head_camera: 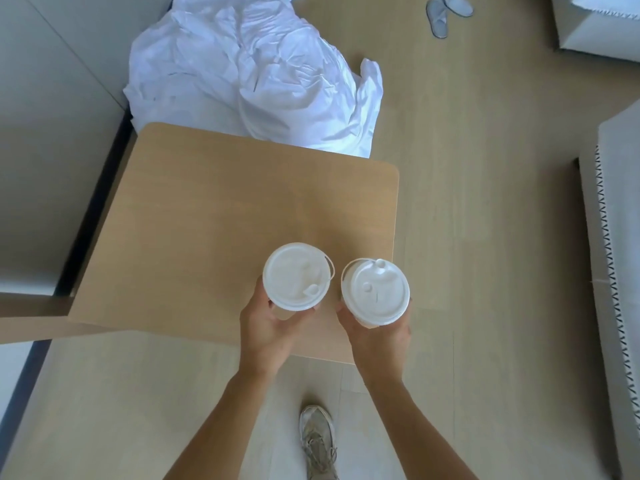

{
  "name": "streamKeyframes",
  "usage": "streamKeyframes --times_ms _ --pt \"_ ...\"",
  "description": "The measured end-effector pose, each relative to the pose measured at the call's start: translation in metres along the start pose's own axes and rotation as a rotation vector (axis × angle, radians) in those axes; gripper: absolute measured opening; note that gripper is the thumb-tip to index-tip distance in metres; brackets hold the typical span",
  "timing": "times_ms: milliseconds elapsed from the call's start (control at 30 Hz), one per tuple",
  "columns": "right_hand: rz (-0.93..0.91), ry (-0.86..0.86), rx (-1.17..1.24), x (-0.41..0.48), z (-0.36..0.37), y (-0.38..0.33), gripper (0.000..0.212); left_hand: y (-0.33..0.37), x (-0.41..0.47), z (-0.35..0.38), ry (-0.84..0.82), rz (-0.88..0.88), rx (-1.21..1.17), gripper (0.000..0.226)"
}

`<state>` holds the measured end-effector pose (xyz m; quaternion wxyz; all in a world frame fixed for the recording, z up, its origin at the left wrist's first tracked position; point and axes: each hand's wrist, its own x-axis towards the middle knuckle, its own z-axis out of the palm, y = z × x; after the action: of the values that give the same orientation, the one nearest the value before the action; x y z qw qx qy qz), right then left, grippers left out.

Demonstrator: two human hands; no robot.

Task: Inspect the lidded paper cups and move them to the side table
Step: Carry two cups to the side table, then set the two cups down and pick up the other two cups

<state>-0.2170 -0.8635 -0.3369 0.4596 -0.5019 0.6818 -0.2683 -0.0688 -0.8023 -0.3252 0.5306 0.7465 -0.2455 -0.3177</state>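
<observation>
- White plastic lids top both paper cups, and you look almost straight down on them, so little of either cup wall shows.
- Your left hand has its grip closed around the left cup, fingers wrapped on the wall below the lid rim, thumb at about 9 o'clock of the lid.
- Your right hand has its grip closed around the right cup, holding it from below and behind, at about 6 o'clock of the lid.
- Both cups sit side by side, just apart, over the near right part of the wooden table; you cannot tell whether their bases touch the top or hang above it.
- On the left lid the sip plug lies near 5 o'clock; on the right lid a small round plug stands near 12 o'clock, at the rim.
- At 12 o'clock beyond the table, a heap of crumpled white bedding lies on the pale wood floor.
- Far off at 1 o'clock, a pair of pale slippers rests on the floor.
- At 3 o'clock, the edge of a grey upholstered seat with zigzag stitching runs down the frame.
- At 6 o'clock, your one visible shoe, a grey laced sneaker, stands on the floor between your forearms.
</observation>
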Motion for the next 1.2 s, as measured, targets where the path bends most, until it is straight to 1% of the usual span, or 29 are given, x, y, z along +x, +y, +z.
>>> streamKeyframes --times_ms 200,400,500,567,633,667,733,800,867,933,1033,1133,1200 --pt "0.024 -0.026 -0.005 0.003 0.0 0.008 0.088 -0.015 0.0 0.002 -0.033 0.017 0.025 0.073" --pt "0.066 -0.053 0.004 0.004 0.003 0.014 0.096 -0.016 -0.004 0.004 -0.019 -0.005 0.063 0.071" --pt "0.036 -0.058 -0.048 -0.001 -0.002 0.013 0.107 -0.017 -0.007 0.005 -0.033 -0.023 0.126 0.07" --pt "0.042 -0.073 -0.098 -0.008 -0.007 0.013 0.115 -0.022 -0.013 0.0 -0.037 -0.03 0.195 0.077" --pt "0.028 -0.11 -0.182 -0.018 -0.014 0.015 0.121 -0.025 -0.022 -0.009 -0.052 -0.065 0.307 0.089" --pt "0.015 -0.142 -0.237 -0.024 -0.018 0.016 0.124 -0.027 -0.028 -0.016 -0.071 -0.082 0.416 0.096" --pt "0.024 -0.21 -0.387 -0.038 -0.024 0.018 0.13 -0.029 -0.043 -0.03 -0.137 -0.105 0.736 0.109" --pt "0.065 -0.246 -0.56 -0.057 -0.03 0.014 0.126 -0.025 -0.063 -0.048 -0.201 -0.129 0.972 0.11" --pt "0.059 -0.294 -0.712 -0.078 -0.037 0.004 0.115 -0.016 -0.087 -0.07 -0.226 -0.124 1.078 0.101" --pt "-0.03 -0.365 -0.862 -0.103 -0.042 -0.009 0.108 -0.006 -0.112 -0.095 -0.239 -0.13 1.137 0.094" --pt "-0.208 -0.437 -1.045 -0.141 -0.043 -0.03 0.11 0.017 -0.149 -0.132 -0.235 -0.169 1.201 0.09" --pt "-0.374 -0.468 -1.114 -0.182 -0.036 -0.052 0.117 0.041 -0.186 -0.171 -0.189 -0.218 1.206 0.088" --pt "-0.492 -0.494 -1.14 -0.212 -0.029 -0.07 0.115 0.055 -0.21 -0.2 -0.12 -0.239 1.184 0.088"
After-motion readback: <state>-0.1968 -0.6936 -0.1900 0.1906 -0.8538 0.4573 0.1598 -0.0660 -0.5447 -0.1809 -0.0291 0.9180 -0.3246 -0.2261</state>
